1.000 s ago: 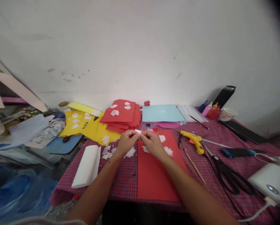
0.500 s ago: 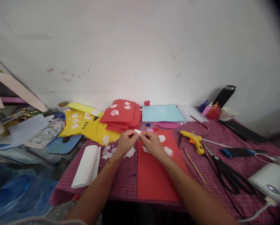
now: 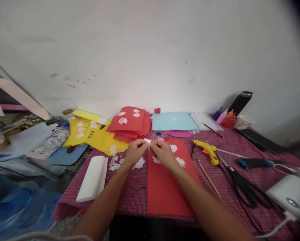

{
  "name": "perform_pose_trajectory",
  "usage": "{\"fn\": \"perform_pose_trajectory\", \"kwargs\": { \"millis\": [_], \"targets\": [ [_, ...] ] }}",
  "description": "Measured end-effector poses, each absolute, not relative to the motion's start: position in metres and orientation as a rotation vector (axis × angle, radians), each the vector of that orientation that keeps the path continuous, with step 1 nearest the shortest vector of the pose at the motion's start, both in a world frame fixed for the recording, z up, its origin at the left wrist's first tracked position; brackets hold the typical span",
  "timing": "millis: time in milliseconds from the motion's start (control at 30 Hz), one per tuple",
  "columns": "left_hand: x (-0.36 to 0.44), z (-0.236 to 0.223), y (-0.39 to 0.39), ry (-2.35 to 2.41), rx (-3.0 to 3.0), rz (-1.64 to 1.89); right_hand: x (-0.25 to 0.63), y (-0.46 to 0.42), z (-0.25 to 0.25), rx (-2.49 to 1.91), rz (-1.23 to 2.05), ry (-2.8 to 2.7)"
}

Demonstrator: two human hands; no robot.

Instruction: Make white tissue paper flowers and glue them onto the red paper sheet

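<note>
Both hands meet above the top left corner of a red paper sheet. Between their fingertips is a small piece of white paper. My left hand pinches its left side with closed fingers. My right hand has its fingers closed at the paper's right side and covers part of the sheet below. White paper flowers lie on the red sheet, one partly hidden by my right hand. Torn white paper scraps are beside my left wrist.
A folded white paper lies left. Behind are red cards, yellow cards and a light blue sheet. On the right are a yellow glue gun, black scissors, a wooden stick and a white device.
Little differs. Both hands stay in place on the white paper piece, and slightly more of its white shows between the fingertips.
</note>
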State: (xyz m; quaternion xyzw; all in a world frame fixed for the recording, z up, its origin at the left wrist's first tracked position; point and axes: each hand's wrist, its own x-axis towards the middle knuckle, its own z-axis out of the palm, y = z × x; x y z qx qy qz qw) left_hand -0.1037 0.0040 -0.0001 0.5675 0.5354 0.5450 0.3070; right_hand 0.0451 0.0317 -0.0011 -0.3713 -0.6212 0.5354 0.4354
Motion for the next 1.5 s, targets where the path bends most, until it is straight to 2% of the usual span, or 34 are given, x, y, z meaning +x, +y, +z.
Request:
{"fn": "perform_pose_trajectory", "kwargs": {
  "millis": [1167,1500],
  "targets": [
    [-0.1051,-0.0018,0.0055,1.375,1.403,1.471,0.0446,0.0326,-0.0022,-0.935,1.284,-1.554],
    [-0.1046,-0.0006,0.0055,1.369,1.451,1.465,0.045,0.0304,0.0014,-0.856,1.417,-1.502]
  ]
}}
